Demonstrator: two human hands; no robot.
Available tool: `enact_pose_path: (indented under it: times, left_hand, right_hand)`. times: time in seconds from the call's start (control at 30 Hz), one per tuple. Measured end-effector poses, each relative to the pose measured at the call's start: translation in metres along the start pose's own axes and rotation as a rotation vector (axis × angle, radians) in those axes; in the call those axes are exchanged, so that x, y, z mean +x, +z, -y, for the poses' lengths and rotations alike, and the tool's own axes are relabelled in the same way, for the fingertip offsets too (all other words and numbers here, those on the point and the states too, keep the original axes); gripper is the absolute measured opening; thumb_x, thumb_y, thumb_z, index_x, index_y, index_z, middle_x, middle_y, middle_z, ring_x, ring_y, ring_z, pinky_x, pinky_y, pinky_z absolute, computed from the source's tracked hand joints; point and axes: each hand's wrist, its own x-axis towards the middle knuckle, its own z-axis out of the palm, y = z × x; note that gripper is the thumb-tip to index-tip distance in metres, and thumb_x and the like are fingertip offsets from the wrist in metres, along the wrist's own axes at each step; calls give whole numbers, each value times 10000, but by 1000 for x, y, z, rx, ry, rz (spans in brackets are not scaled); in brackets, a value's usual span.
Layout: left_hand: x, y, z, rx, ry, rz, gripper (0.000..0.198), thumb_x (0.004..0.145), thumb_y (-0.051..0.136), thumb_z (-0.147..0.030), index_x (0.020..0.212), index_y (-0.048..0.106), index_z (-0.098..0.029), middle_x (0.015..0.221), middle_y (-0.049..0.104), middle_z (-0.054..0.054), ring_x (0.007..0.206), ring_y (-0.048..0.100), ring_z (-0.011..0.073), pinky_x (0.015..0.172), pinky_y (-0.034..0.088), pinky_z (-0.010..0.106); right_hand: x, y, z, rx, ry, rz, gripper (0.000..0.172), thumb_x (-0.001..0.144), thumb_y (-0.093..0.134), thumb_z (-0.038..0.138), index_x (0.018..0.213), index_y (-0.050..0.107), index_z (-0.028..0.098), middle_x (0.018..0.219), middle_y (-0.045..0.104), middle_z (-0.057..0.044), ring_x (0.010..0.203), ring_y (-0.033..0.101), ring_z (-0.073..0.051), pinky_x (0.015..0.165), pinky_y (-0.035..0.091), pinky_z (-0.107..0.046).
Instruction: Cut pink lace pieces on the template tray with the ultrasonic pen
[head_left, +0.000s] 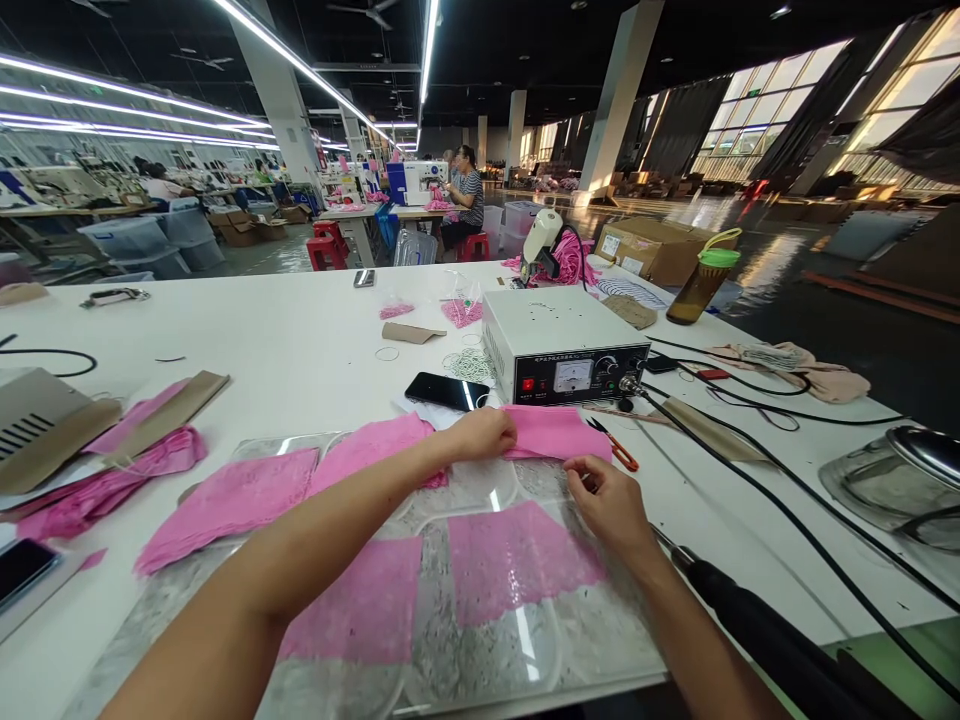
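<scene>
My left hand [484,433] is closed on the near edge of a folded pink fabric piece [555,432] that lies in front of a white control box [561,345]. My right hand [611,503] rests just below that piece, fingers curled at its lower right corner and pinching it. Under both hands lies a clear plastic sheet [487,640] with pink lace pieces [517,555] spread on it. More pink lace [232,500] lies to the left. Orange-handled snips [619,455] sit right of the fabric.
A black phone [446,390] lies left of the control box, with black cables [787,500] running right and a black-handled tool [757,625] by my right forearm. A green-capped bottle [701,285] stands behind. A seated person [466,200] works at a far table.
</scene>
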Motion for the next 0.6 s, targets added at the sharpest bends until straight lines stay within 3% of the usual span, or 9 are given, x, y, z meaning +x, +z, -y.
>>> enact_pose_path:
  times: [0.2,0.4,0.6]
  left_hand:
    - [3,0,4,-40,-25,-20,293,966,587,-341,1183,597,-146,1160,623,81,981,640,207,840,561,396]
    - [8,0,11,-80,16,-81,310,964,589,-342,1207,586,-150,1191,610,87,1005,633,215,851,558,405]
    - [10,-1,14,-142,26,-135,314,963,589,-344,1211,585,-151,1200,607,89,1018,629,220,863,553,414]
  right_hand:
    - [4,-1,6,-69,-65,-17,253,805,476,355,819,675,199,801,697,-52,622,593,-163,643,464,-300]
    - [14,8,23,-220,-84,-54,253,799,558,318,977,705,215,999,686,-80,784,616,-203,671,436,-309]
    - [25,18,23,-276,-112,-60,232,859,511,291,846,726,203,887,675,-72,778,607,-197,658,406,-297]
